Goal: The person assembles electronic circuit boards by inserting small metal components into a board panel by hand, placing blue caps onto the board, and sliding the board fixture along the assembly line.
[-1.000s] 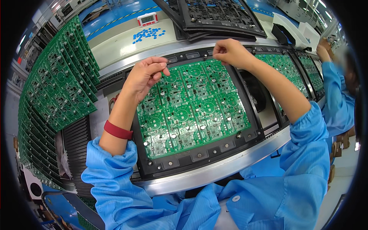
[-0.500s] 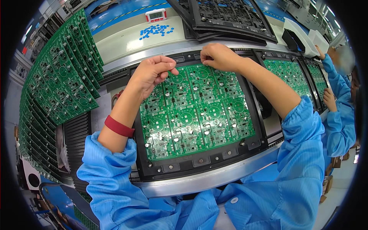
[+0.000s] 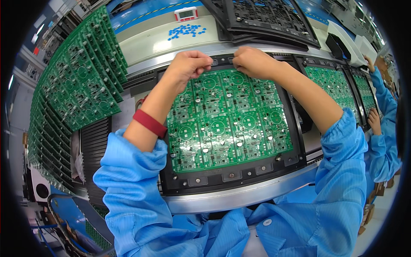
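A panel of green circuit boards (image 3: 218, 124) lies in a black carrier frame (image 3: 231, 176) before me. My left hand (image 3: 189, 69) hovers at the frame's far left corner, thumb and forefinger pinched together. Whatever may be between these fingertips is too small or hidden to make out. Just right of it, my right hand (image 3: 256, 64) is closed over the panel's far edge, fingers curled down with their tips mostly hidden. White circles and small silver round parts dot the panel. Small blue discs (image 3: 187, 31) lie scattered on the pale ledge beyond the frame.
Upright green circuit panels (image 3: 77, 81) stand in a rack at left. A white-and-red timer (image 3: 186, 14) sits behind the discs. Black frames (image 3: 267, 21) are stacked at the back. Further carriers with panels (image 3: 332, 88) line the rail rightward, near another person's hands (image 3: 374, 121).
My left hand has moved slightly farther away, toward the carrier's far edge, and its fingers have drawn together. The right hand stays over the far edge. The whole view has shifted a little.
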A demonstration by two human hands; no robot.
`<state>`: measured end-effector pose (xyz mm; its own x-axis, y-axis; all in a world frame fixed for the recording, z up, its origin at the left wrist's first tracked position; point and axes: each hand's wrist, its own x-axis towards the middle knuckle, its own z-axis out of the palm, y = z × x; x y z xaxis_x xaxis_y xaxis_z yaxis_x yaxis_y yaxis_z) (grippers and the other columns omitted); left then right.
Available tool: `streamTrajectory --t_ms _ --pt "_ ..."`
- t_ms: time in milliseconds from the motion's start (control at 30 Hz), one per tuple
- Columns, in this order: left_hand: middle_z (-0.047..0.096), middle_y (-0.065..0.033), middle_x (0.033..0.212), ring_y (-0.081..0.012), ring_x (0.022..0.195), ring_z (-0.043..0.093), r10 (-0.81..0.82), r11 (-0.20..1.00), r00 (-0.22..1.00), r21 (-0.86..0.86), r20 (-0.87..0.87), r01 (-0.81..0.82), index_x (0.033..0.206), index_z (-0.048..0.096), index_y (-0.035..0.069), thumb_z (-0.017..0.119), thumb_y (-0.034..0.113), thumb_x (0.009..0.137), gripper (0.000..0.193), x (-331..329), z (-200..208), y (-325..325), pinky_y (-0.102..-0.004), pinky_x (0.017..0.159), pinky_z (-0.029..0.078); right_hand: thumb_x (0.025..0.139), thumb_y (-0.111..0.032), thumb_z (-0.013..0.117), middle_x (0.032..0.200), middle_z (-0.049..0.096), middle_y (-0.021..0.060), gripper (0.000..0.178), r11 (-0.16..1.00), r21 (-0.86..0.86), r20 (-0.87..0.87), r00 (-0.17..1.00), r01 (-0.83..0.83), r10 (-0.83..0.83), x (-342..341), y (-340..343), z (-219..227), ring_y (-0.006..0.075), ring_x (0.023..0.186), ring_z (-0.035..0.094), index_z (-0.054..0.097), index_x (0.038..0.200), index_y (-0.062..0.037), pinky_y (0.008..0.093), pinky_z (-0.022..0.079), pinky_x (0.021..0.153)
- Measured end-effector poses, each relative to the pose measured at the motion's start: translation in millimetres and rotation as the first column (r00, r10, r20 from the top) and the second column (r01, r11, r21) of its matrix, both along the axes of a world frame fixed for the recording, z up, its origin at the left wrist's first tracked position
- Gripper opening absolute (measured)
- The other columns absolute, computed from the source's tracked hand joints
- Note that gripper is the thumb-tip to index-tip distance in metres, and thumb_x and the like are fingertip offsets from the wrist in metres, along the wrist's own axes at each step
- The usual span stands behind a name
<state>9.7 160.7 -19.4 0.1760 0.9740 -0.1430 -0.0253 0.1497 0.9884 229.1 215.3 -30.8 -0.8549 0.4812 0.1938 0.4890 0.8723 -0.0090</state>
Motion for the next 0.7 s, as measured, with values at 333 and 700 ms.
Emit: streamTrajectory --t_ms 333,700 --pt "0.060 -0.0144 0.060 -0.0322 0.055 0.057 0.435 0.865 0.605 0.496 -0.667 -0.076 0.063 0.064 0.005 0.057 0.017 0.059 0.014 41.5 -66.1 53.6 -0.0402 0.054 0.046 0.077 -0.001 0.051 0.079 0.057 0.0122 0.009 0.996 -0.073 -0.292 0.954 0.045 -0.064 58.4 -34.2 1.8 0.0244 0.070 0.052 0.056 0.083 0.0031 0.0313 0.041 0.068" --pt "0.059 -0.0187 0.060 -0.0335 0.060 0.059 0.293 0.939 0.832 0.307 -0.471 -0.157 0.060 0.060 -0.002 0.051 0.004 0.064 0.012 28.8 -65.7 48.9 -0.0378 0.056 0.048 0.080 -0.003 0.047 0.069 0.050 0.0089 0.009 0.930 -0.333 -0.219 0.946 0.156 -0.237 65.7 -66.4 21.8 0.0170 0.059 0.041 0.052 0.077 0.0039 0.0267 0.035 0.058"
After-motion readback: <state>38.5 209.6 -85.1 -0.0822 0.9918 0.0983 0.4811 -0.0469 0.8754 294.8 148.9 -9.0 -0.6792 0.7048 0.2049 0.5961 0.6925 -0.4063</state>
